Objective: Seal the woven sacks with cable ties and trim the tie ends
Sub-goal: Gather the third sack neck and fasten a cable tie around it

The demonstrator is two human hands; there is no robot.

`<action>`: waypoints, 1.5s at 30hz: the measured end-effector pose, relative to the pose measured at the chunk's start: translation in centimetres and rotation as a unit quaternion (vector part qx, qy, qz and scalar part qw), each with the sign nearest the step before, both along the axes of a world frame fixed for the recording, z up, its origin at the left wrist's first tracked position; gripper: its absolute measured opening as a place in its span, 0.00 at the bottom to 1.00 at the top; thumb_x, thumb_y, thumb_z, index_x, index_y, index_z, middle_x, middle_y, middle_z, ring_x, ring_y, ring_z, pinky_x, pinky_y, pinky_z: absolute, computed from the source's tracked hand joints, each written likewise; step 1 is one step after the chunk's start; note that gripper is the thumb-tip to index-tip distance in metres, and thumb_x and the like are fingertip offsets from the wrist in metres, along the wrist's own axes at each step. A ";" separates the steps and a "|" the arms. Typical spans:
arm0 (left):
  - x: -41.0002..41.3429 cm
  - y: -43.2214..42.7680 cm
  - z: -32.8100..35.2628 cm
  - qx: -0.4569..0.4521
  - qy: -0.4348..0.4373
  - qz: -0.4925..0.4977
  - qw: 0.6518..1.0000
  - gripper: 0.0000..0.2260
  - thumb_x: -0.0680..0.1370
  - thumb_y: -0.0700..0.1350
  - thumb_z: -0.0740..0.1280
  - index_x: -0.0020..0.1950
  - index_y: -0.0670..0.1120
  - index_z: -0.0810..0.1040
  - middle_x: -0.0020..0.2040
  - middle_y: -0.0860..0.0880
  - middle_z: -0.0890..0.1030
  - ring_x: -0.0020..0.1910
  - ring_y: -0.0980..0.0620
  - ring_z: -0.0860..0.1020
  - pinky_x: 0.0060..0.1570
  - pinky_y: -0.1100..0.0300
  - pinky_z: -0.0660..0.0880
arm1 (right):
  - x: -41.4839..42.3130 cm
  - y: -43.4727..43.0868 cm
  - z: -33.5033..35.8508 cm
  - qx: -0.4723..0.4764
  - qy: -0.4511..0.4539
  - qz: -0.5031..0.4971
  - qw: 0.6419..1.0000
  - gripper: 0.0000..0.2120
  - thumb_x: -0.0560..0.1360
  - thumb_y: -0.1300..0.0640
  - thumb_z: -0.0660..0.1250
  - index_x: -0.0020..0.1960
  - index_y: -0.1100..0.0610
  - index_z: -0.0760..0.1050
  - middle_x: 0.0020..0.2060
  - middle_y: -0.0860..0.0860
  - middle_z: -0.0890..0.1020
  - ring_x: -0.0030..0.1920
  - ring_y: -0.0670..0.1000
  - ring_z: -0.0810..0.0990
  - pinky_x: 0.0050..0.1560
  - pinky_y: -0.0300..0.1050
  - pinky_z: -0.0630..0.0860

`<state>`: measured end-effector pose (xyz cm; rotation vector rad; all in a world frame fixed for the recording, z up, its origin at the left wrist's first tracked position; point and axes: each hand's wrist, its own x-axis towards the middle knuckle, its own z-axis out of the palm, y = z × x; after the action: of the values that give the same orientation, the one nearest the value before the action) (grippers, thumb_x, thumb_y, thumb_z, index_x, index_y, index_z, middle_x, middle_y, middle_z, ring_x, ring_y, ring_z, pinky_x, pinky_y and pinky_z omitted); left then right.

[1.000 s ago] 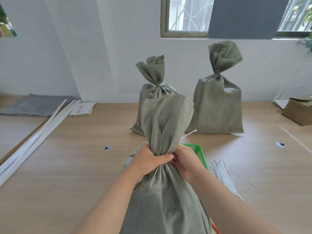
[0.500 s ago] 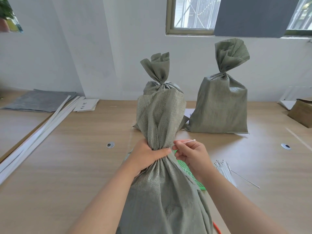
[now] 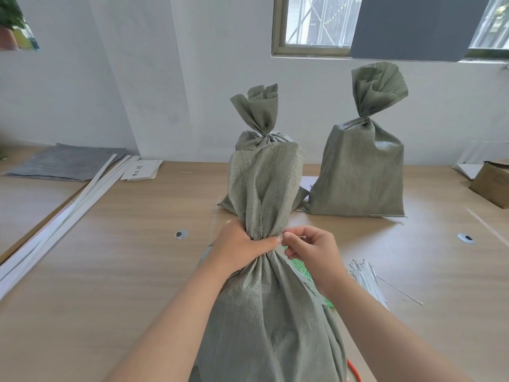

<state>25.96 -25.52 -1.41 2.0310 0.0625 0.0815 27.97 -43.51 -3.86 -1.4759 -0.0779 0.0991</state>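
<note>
A grey-green woven sack (image 3: 271,321) stands on the wooden table (image 3: 115,271) right in front of me, its mouth bunched into a neck. My left hand (image 3: 242,248) is clenched around that neck. My right hand (image 3: 311,250) sits just right of the neck and pinches the end of a thin white cable tie (image 3: 302,237) between thumb and fingers. The rest of the tie is hidden by the hands and the cloth. Two more sacks stand behind, one in the middle (image 3: 257,119) and one at the right (image 3: 358,172), both gathered at the neck.
A bundle of white cable ties (image 3: 366,279) lies to the right of my right hand. A green mesh basket (image 3: 304,270) peeks out behind the sack. White strips (image 3: 55,230) and grey sheets (image 3: 66,165) lie at the left, a cardboard box (image 3: 491,183) at the far right.
My right hand has drawn away from the neck to the right, pulling the tie's end. The tie's free tail now shows shorter. My left hand keeps its grip.
</note>
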 end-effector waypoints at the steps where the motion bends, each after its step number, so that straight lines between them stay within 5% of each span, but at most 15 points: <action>1: 0.0 0.0 0.1 0.019 -0.002 0.006 1.000 0.14 0.67 0.56 0.79 0.51 0.55 0.86 0.45 0.58 0.87 0.49 0.62 0.83 0.53 0.52 0.81 | -0.1 0.0 0.0 -0.011 -0.012 0.004 1.000 0.03 0.76 0.67 0.70 0.45 0.63 0.83 0.32 0.51 0.83 0.30 0.47 0.78 0.35 0.39 0.78; 6: -0.1 -0.3 1.2 0.130 0.014 0.048 0.990 0.20 0.57 0.69 0.73 0.43 0.61 0.83 0.42 0.57 0.85 0.52 0.52 0.82 0.55 0.44 0.78 | -0.7 0.1 0.3 -0.029 -0.064 0.040 0.997 0.02 0.76 0.69 0.70 0.46 0.68 0.82 0.29 0.48 0.83 0.29 0.46 0.78 0.36 0.37 0.77; 12: -0.2 0.1 1.4 0.132 -0.006 0.040 0.990 0.18 0.64 0.55 0.81 0.50 0.50 0.86 0.46 0.52 0.87 0.49 0.55 0.84 0.45 0.59 0.79 | -1.3 0.0 0.1 0.020 -0.032 0.080 0.996 0.07 0.71 0.73 0.73 0.48 0.67 0.82 0.34 0.50 0.84 0.34 0.44 0.80 0.39 0.35 0.77; 17: -0.7 0.3 1.5 0.129 -0.003 0.056 0.990 0.20 0.61 0.59 0.82 0.49 0.53 0.86 0.44 0.55 0.86 0.46 0.56 0.84 0.46 0.56 0.81 | -2.3 0.5 -0.3 0.039 -0.022 0.085 0.995 0.15 0.69 0.73 0.75 0.51 0.59 0.83 0.44 0.53 0.87 0.46 0.49 0.82 0.53 0.42 0.80; 20: -0.8 0.3 1.9 0.132 0.005 0.060 0.989 0.23 0.59 0.61 0.82 0.50 0.54 0.85 0.45 0.55 0.86 0.47 0.55 0.83 0.47 0.56 0.81 | -2.7 1.2 -0.4 0.025 -0.031 0.072 0.997 0.16 0.68 0.71 0.77 0.53 0.58 0.83 0.42 0.53 0.85 0.44 0.51 0.77 0.53 0.49 0.77; 32: -0.7 1.4 3.0 -0.040 0.087 -0.048 0.994 0.21 0.63 0.47 0.81 0.55 0.49 0.85 0.49 0.52 0.88 0.52 0.52 0.85 0.58 0.46 0.80 | -3.3 1.7 -0.4 -0.082 -0.115 0.027 0.990 0.10 0.68 0.64 0.79 0.47 0.56 0.85 0.40 0.55 0.86 0.39 0.47 0.81 0.46 0.45 0.79; 39: -1.1 1.5 3.2 -0.086 0.103 -0.065 0.989 0.18 0.68 0.37 0.80 0.57 0.46 0.84 0.50 0.49 0.87 0.53 0.51 0.85 0.58 0.49 0.80 | -3.7 1.8 0.1 -0.046 -0.112 0.003 0.993 0.07 0.70 0.66 0.77 0.40 0.59 0.81 0.36 0.60 0.83 0.37 0.49 0.79 0.42 0.48 0.75; 45: -1.7 1.2 3.4 -0.112 0.135 -0.065 0.982 0.13 0.72 0.40 0.78 0.56 0.46 0.84 0.49 0.47 0.88 0.52 0.47 0.85 0.53 0.46 0.82 | -4.5 2.2 0.8 -0.127 -0.144 0.017 0.981 0.14 0.64 0.52 0.83 0.39 0.56 0.80 0.29 0.45 0.78 0.31 0.43 0.73 0.35 0.38 0.70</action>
<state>24.26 -24.37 1.95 1.8051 0.1041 -0.2728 23.49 -41.28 -3.04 -1.7359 -0.3355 -0.0808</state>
